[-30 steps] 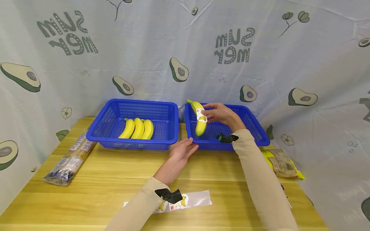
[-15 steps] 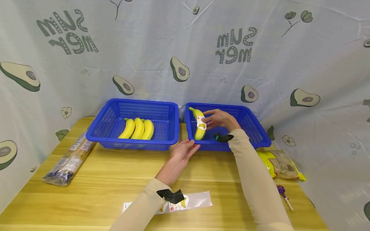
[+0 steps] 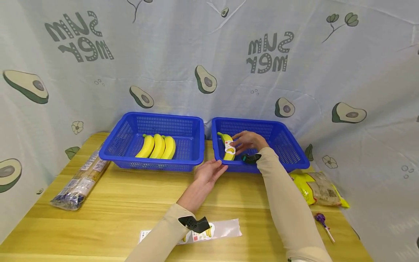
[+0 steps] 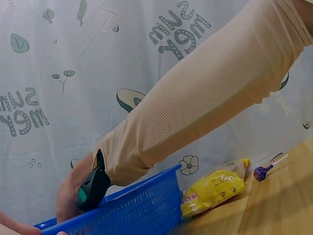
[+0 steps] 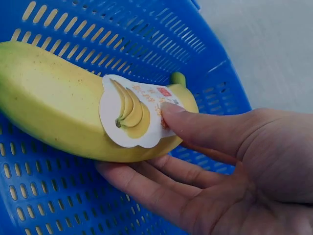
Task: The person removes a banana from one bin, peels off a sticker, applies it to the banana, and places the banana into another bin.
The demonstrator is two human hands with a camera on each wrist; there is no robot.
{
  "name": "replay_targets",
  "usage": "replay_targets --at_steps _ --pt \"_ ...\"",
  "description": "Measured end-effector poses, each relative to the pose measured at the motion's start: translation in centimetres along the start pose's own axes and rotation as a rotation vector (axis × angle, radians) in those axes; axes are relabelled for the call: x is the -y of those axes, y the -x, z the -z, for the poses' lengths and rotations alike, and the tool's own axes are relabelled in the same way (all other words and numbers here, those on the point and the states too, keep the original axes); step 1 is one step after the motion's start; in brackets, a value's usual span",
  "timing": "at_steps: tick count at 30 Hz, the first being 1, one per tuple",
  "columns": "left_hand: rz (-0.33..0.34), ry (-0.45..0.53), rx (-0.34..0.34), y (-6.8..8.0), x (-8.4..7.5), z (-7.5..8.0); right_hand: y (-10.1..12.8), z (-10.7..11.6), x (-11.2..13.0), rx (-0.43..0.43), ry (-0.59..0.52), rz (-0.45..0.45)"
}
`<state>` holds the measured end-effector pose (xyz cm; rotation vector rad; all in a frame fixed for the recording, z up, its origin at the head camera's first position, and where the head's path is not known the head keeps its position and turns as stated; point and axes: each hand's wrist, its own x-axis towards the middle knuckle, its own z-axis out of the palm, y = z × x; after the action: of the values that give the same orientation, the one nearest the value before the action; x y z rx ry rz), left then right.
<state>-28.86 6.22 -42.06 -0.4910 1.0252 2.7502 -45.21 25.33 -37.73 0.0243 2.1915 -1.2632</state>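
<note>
My right hand [image 3: 247, 141] is down inside the right-hand blue plastic basket [image 3: 296, 153] and holds a yellow banana [image 5: 54, 98]. In the right wrist view, the thumb presses on a white label [image 5: 132, 115] with printed bananas, while the fingers curl underneath the fruit. The banana lies close over the slotted basket bottom, its green stem toward the back. My left hand [image 3: 207, 173] is at that basket's front left corner, fingertips on the rim and thumb just below. In the left wrist view only fingertips [image 4: 24, 228] show at the rim.
Several bananas [image 3: 158, 146] lie in the left blue basket [image 3: 154, 164]. A strip of banana labels [image 3: 226, 228] lies on the wooden table [image 3: 131, 203], partly under the left forearm. A clear noodle packet [image 3: 80, 182] lies left; a yellow packet [image 3: 319, 189] and lollipop [image 3: 322, 222] lie right.
My right hand has lowered the labelled banana from above the rim down into the right basket. The left hand stays at the basket's corner. The lollipop has come into full view.
</note>
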Motion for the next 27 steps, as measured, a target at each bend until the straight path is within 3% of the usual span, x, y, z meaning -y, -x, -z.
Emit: replay_targets --at_steps 16,27 --pt "-0.001 0.005 0.049 0.46 -0.01 0.26 -0.84 -0.62 -0.21 -0.006 0.058 -0.049" --pt "0.008 -0.001 0.067 0.67 -0.23 0.50 -0.78 -0.51 0.00 -0.022 0.099 -0.018"
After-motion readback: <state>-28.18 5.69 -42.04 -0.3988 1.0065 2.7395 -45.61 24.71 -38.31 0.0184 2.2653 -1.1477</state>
